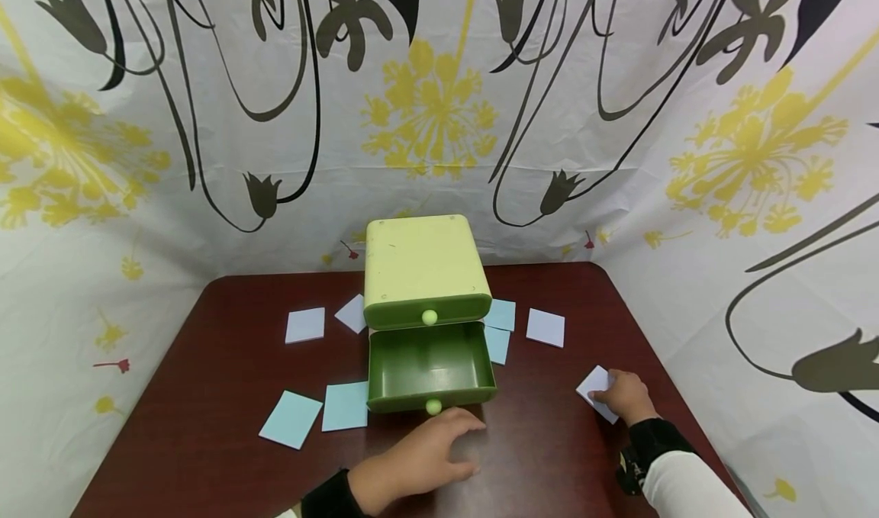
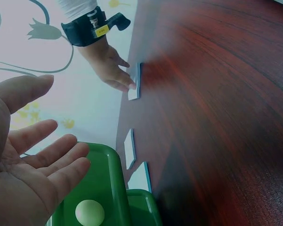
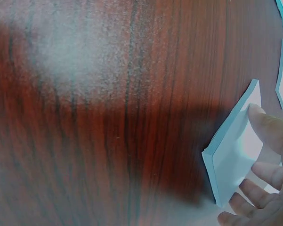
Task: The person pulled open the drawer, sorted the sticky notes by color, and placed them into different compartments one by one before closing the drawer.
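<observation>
My right hand (image 1: 628, 397) grips a small white note pad (image 1: 594, 383) on the table's right side. The right wrist view shows the thumb on the pad's (image 3: 238, 150) upper face and the fingertips along its edge. My left hand (image 1: 429, 449) is just in front of a small green drawer box (image 1: 426, 262), its fingers extended and holding nothing. The box's lower drawer (image 1: 433, 373) is pulled out, and its round knob (image 1: 433, 407) is close to the left fingers. The upper drawer (image 1: 398, 316) is closed.
Left of the box are pale blue pads (image 1: 291, 419) (image 1: 346, 407) and white pads (image 1: 305, 326) (image 1: 351, 314). To its right are overlapping blue pads (image 1: 500, 315) and a white pad (image 1: 545, 327). A patterned cloth (image 1: 309, 144) hangs behind the dark wooden table (image 1: 226, 350).
</observation>
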Motion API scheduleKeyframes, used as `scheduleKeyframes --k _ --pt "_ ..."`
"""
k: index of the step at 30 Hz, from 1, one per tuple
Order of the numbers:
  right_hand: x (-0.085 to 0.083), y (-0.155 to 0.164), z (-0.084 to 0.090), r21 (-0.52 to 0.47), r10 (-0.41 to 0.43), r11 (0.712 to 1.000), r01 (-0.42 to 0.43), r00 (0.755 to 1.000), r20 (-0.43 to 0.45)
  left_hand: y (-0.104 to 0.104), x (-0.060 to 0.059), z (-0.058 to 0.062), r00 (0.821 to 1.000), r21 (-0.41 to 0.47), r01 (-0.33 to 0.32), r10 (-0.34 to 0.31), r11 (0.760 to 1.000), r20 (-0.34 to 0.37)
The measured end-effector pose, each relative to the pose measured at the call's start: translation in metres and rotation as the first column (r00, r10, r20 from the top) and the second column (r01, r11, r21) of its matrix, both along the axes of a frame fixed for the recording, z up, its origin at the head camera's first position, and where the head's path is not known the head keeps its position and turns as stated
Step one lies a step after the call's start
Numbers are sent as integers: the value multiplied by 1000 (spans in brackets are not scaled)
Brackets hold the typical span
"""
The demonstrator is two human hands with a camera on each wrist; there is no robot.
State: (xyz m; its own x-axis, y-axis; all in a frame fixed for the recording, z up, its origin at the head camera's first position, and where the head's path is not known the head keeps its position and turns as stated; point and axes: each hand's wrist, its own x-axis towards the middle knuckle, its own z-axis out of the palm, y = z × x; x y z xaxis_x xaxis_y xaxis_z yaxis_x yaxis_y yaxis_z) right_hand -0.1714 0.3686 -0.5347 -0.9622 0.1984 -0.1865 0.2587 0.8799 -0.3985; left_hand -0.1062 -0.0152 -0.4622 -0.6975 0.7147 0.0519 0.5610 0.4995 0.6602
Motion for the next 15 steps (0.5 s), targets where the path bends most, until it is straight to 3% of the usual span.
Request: scheduleKeyframes --k 5,15 --pt "-2 2 1 2 -16 1000 16 1000 8 -1 -1 -1 999 -11 -3 3 1000 42" --pt "-5 3 2 26 -59 998 57 996 64 -3 -2 -4 999 -19 -13 14 1000 40"
